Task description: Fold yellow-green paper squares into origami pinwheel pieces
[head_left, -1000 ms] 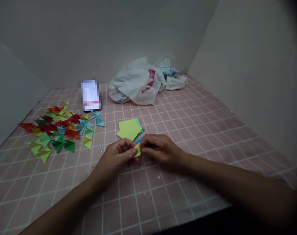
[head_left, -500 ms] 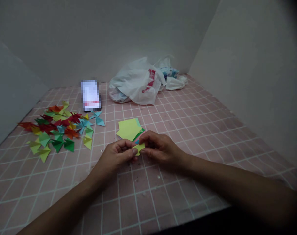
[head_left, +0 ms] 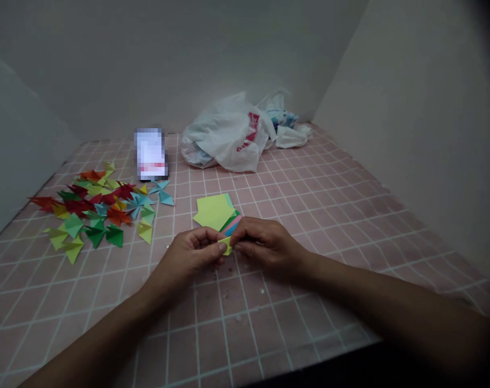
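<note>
My left hand (head_left: 196, 250) has a small folded yellow paper (head_left: 226, 246) pinched between thumb and fingers. My right hand (head_left: 265, 245) meets its right edge, thumb and fingertips drawn close together; I cannot tell whether the paper is clamped between them as well. The folded yellow paper sits just on my side of the paper stack (head_left: 214, 211), my landmark here, whose top sheet is yellow, with green, pink and blue edges fanning out towards my right fingers. Left of the stack, well apart from it, lies a spread of folded paper pieces (head_left: 118, 216) in red, orange, yellow, green and light blue. Beyond the stack and to its left is a phone (head_left: 151, 153), its lit screen blurred. Beyond the stack, further from me, lies a crumpled white plastic bag (head_left: 224, 132) with red print.
</note>
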A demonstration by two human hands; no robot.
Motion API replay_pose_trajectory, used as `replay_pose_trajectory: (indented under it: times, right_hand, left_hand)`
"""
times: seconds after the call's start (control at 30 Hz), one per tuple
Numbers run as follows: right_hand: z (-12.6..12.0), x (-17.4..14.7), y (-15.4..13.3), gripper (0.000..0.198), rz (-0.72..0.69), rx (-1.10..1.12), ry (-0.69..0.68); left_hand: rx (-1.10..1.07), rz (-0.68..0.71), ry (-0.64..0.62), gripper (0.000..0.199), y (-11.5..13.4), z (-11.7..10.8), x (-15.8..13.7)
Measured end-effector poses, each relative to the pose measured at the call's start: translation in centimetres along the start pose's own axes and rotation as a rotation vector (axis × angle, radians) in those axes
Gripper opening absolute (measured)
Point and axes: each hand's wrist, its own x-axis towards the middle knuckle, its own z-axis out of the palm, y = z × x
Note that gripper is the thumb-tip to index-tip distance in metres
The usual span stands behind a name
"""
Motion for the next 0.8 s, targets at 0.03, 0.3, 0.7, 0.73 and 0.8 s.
replay_pose_trajectory:
  times: [0.03, 0.3, 0.7, 0.73, 0.8]
  right_hand:
    - [0.02, 0.0, -0.02, 0.008, -0.008, -0.004, 0.005]
    - [0.09, -0.15, -0.2, 0.009, 0.022, -0.045, 0.011]
    - [0.31, -0.18, -0.52, 0.01, 0.128, -0.045, 0.036]
    - [0.31, -0.17, -0.56, 0.01, 0.129, -0.044, 0.036]
    - [0.29, -0.17, -0.62, 0.01, 0.126, -0.045, 0.037]
  left_hand:
    - [0.01, 0.002, -0.009, 0.02, -0.04, -0.05, 0.03]
    - [0.07, 0.022, -0.051, 0.017, -0.17, -0.14, 0.0]
    - [0.05, 0.01, -0.065, 0.014, -0.43, -0.38, 0.2]
    - [0.048, 0.01, -0.066, 0.014, -0.43, -0.38, 0.21]
    - [0.058, 0.011, -0.063, 0.015, -0.4, -0.34, 0.2]
